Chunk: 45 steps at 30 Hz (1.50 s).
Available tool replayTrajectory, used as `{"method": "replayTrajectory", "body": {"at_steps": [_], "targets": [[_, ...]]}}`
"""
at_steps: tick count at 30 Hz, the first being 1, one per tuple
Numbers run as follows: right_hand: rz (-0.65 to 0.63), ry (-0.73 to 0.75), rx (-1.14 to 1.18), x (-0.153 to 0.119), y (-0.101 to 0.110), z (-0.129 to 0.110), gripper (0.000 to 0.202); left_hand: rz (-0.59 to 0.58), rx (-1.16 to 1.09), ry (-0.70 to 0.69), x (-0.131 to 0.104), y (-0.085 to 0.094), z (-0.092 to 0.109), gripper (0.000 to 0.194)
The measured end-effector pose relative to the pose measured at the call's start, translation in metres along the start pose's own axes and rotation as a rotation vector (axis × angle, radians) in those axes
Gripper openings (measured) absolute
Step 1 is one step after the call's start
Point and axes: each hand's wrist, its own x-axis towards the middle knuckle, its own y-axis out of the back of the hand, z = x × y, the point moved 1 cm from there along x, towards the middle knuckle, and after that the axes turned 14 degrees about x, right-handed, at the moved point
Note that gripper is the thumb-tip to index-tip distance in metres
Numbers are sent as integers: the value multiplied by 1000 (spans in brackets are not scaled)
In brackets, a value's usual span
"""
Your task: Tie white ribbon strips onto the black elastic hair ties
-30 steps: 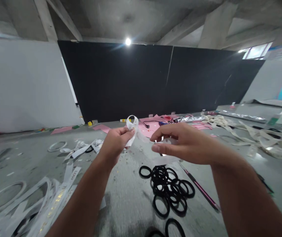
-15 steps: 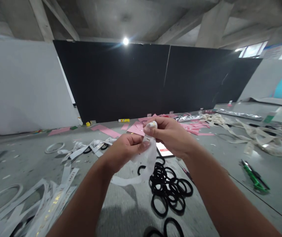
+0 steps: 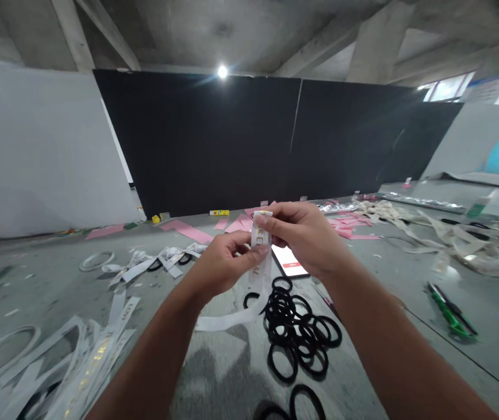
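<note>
From my feed: white ribbon (image 3: 260, 237) up front of me, over the gray table (image 3: 214, 364), left of the phone (image 3: 292, 267). My right hand (image 3: 304, 236) pinches its top end; my left hand (image 3: 232, 259) pinches it just below, thumb on the front. Long axis near upright there, gold letters running along it, then the tail curves down and leftward, beside the black rings (image 3: 282, 306).

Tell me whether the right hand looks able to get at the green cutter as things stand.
Probably yes: the green cutter lies uncovered, out to the right of the right forearm, with nothing bulky between. The right hand is pinching the white ribbon, though, so it would likely need to let go first.
</note>
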Motion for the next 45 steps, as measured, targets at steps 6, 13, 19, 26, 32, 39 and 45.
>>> {"method": "replayTrajectory", "body": {"at_steps": [6, 13, 19, 26, 32, 39, 45], "targets": [[4, 41, -154, 0, 0, -1, 32, 90, 147, -9, 0, 4, -1, 35], [-206, -200, -117, -3, 1, 10, 41, 199, 50, 29, 2, 7, -5, 28], [-424, -428, -95, -5, 2, 20, 40, 225, -45, 106, 1, 16, -9, 29], [-295, -400, -198, -4, 1, 13, 19, 281, -91, 180, 0, 22, -13, 33], [-166, -352, -433, -5, -5, 7, 18, 347, -107, 218, 2, 23, -16, 31], [-244, -79, -844, -8, -8, -6, 30, 383, -68, 232, 3, 23, -13, 32], [-315, -79, -957, -12, -10, -5, 31, 359, 9, 216, 2, 20, -7, 29]]}}
